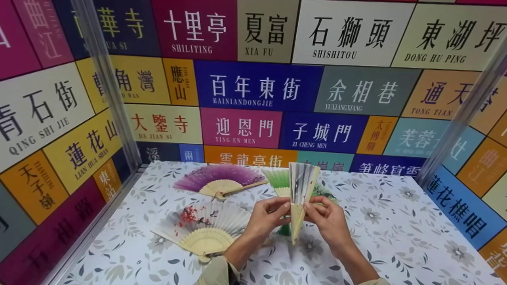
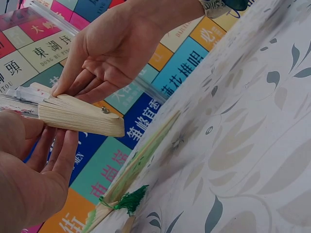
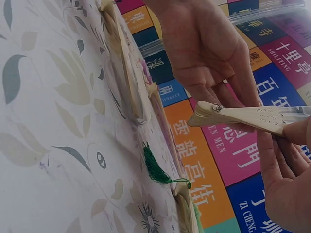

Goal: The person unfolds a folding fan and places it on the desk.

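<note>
Both hands hold a narrow, partly spread folding fan [image 1: 300, 194] upright over the table, its pale wooden ribs pointing down and its whitish-grey leaf up. My left hand [image 1: 266, 217] pinches its left side where the leaf meets the ribs. From the other side, my right hand [image 1: 329, 221] pinches the outer rib between thumb and fingers. In the left wrist view the ribs [image 2: 87, 118] are stacked close, with a metal rivet at their end. Behind the hands a green fan [image 1: 278, 180] lies spread, partly hidden, with a green tassel [image 2: 131, 200].
A spread purple fan [image 1: 222, 174] lies at the back left of the table. In front of it is a white fan [image 1: 194, 223] with red blossoms, close to my left forearm. The flower-patterned tablecloth [image 1: 412, 237] reaches to walls [image 1: 257, 87] of coloured name panels.
</note>
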{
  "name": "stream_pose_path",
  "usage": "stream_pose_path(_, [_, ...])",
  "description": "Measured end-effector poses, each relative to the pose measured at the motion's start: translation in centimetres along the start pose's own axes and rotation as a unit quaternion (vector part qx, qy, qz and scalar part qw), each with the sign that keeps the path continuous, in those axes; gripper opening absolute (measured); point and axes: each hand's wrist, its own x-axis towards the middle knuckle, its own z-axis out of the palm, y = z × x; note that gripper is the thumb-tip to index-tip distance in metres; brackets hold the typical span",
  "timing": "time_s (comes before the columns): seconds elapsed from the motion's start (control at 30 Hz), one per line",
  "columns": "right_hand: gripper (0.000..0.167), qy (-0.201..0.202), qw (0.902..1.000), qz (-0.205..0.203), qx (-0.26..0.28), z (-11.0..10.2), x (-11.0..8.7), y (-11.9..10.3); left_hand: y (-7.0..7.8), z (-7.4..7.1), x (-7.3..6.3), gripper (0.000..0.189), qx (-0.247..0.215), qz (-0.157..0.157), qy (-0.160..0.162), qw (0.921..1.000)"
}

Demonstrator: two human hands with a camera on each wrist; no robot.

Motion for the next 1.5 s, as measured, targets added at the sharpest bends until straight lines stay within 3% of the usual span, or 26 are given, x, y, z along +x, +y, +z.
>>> stream_pose_path(1.1, [0.023,0.041,0.9991,0.005,0.001,0.03,0.28,0.11,0.18,-0.10,-0.02,0.033,-0.018,-0.001,0.031,0.9994])
stream_pose_path(1.5, [0.024,0.049,0.9986,-0.014,0.011,-0.03,0.08,0.24,0.03,-0.27,0.01,0.035,-0.031,0.003,0.031,0.9990])
